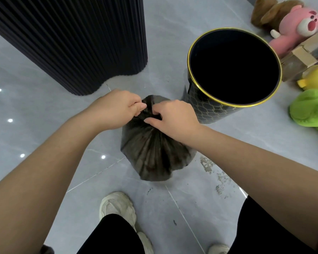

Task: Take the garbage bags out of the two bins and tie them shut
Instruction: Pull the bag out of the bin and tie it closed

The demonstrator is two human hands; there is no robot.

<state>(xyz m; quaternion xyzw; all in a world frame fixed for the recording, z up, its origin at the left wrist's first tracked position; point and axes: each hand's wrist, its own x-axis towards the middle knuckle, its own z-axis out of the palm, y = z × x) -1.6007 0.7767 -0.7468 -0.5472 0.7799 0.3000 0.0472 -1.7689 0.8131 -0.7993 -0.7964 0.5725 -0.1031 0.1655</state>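
On glossy grey floor tiles point(44, 110), beside the round gold-rimmed bin point(196, 110), both hands, left hand point(116, 109) and right hand point(174, 116), pinch the crinkled black garbage bag point(154, 153) (its neck gathered, pleated).

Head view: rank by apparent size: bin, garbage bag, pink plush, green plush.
1. bin, largest.
2. garbage bag, somewhat smaller.
3. pink plush and green plush: similar in apparent size. Both are partly hidden, the green one cut by the frame edge, so they are not ranked.
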